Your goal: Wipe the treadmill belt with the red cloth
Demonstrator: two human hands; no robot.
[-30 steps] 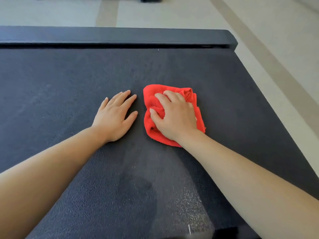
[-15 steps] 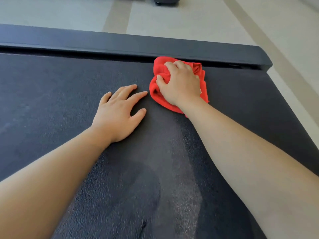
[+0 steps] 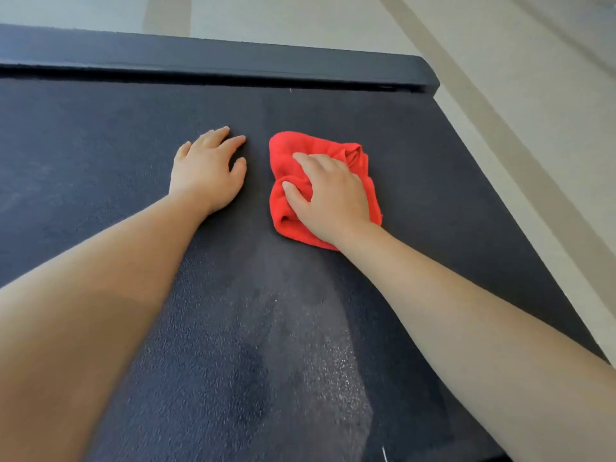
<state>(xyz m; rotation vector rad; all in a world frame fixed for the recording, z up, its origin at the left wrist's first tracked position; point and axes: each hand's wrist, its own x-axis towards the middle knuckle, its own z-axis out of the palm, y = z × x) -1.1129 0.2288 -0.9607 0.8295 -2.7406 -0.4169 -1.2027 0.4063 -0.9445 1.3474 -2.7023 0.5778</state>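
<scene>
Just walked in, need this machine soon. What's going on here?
A person is wiping the black textured treadmill belt with a crumpled red cloth. Their right hand grips the cloth and presses it on the belt, short of the black end rail. Their left hand rests flat on the belt beside it, not touching the cloth.

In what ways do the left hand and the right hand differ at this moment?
The left hand lies flat, fingers extended; the right hand curls its fingers and thumb. The left hand rests directly on the treadmill belt; the right hand grips the bunched red cloth lying on it. Both are bare, side by side, apart.
</scene>
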